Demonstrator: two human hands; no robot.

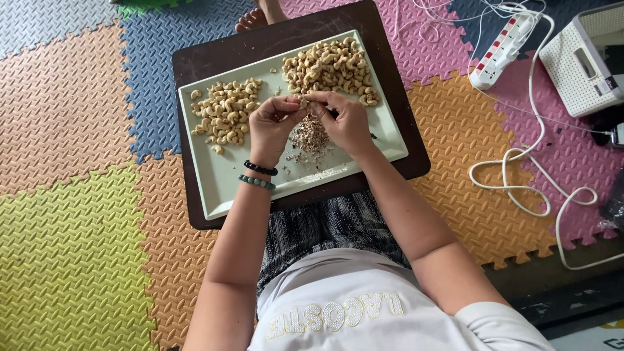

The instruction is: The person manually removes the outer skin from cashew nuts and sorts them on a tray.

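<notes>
Centrally, pale tray (221, 188) with two cashew piles (224, 112), husk heap (309, 136), both hands (272, 123) pinching one nut (303, 99)

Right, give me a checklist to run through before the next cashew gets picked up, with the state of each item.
1. Both hands over the tray: ok; left hand and right hand meet above its middle.
2. Nut in the grip: cannot tell; the fingertips pinch something small, too small to make out.
3. Skin scraps landing on the tray: ok, piled under the hands.
4. Two cashew piles apart: ok; left pile and far pile do not touch.
5. Tray seated on the dark board: ok, fully within its edges.
6. Loose white cable away from the tray: ok.
</notes>
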